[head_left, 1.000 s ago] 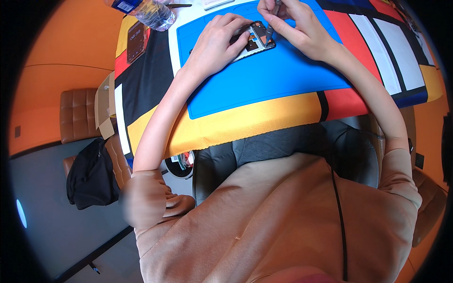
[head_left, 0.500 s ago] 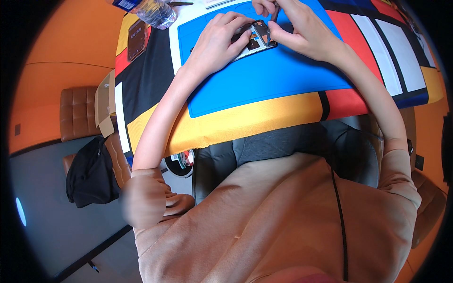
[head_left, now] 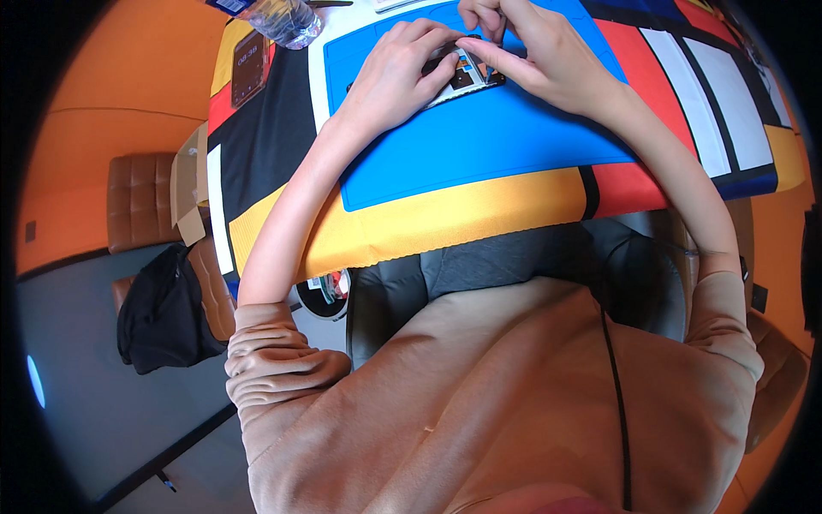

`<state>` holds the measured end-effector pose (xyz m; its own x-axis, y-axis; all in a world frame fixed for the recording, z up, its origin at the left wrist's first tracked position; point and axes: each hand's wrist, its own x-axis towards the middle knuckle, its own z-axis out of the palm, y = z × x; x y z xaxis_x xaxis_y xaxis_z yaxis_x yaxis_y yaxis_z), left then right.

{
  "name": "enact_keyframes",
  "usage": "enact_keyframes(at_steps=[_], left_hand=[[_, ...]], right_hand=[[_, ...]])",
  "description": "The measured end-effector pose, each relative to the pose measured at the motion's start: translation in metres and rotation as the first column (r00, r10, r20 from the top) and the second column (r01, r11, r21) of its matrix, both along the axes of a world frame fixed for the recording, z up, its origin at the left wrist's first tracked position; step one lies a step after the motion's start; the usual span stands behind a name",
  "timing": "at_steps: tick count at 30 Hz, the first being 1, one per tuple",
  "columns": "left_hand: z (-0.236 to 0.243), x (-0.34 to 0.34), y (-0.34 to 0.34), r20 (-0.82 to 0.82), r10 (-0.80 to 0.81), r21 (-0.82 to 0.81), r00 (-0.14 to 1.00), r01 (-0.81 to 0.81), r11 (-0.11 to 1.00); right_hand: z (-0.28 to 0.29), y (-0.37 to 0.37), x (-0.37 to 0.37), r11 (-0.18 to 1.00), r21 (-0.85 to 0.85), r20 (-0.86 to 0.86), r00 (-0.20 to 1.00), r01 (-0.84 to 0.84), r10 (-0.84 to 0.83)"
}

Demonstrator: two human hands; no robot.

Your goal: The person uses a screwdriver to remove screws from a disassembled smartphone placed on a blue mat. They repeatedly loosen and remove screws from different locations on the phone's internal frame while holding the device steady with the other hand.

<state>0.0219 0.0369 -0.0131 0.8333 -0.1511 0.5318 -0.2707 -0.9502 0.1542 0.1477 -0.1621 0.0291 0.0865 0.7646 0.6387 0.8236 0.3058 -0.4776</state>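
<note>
My left hand grips an opened phone with its inner parts showing, lying on the blue mat. Its thumb is bent over the near left part of the phone. My right hand is over the phone's right end, fingers curled around a slim grey pen-like tool, which is mostly hidden behind them. The right thumb stretches left across the phone's upper part, close to my left fingertips.
A smartphone, water bottle and dark slim item sit at the back left on the patterned cloth. A cardboard box, brown chairs, black bag and bin are around the table.
My right thumb has moved up and left across the phone, covering more of it, and the tool shows less. My left hand stays about where it was.
</note>
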Motion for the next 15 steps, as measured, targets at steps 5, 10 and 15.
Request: enact_keyframes(at_steps=[5,10,15], left_hand=[[-0.007,0.004,0.002,0.012,0.01,0.005,1.0,-0.01,1.0],[-0.007,0.007,0.0,0.023,0.012,-0.001,1.0,-0.012,1.0],[0.007,-0.006,-0.006,-0.114,-0.029,-0.078,0.993,0.02,0.997]], right_hand=[[0.004,0.007,-0.003,0.995,0.086,0.071,0.997,-0.049,0.043],[0.006,0.006,0.0,0.994,0.078,0.13,0.99,-0.073,0.063],[0.001,0.013,0.003,0.992,0.096,0.051,0.995,-0.087,0.083]])
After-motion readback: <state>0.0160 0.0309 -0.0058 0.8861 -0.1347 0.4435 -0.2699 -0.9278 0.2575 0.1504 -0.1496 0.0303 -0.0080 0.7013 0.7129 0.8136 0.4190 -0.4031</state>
